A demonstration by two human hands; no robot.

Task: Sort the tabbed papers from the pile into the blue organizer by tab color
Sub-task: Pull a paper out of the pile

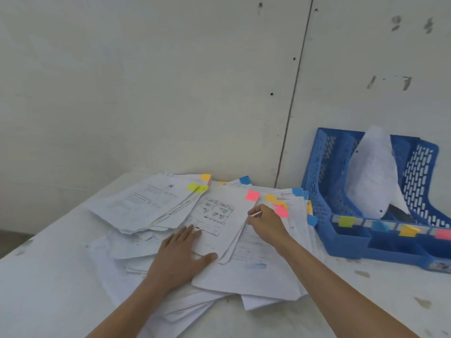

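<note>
Head view | left hand [180,254] flat, pinning pile [256,274] | right hand [267,224] pinches pink-tabbed paper [219,223] edge | peel one sheet only

A white table [48,276] stands against a pale panelled wall [146,81]. A dark seam [294,93] runs down the wall, with faint grey marks [390,82] right of it. Greyish stains [422,302] dot the table's right edge.

Left hand [180,254]: palm down, fingers straight and slightly spread, thumb out to the right, pressed flat. Left forearm: bare, entering from the near edge. Right hand [267,225]: farther and to the right, knuckles up, thumb and forefinger pinched on a paper [219,230] edge. Right forearm: bare, entering from near right.
</note>
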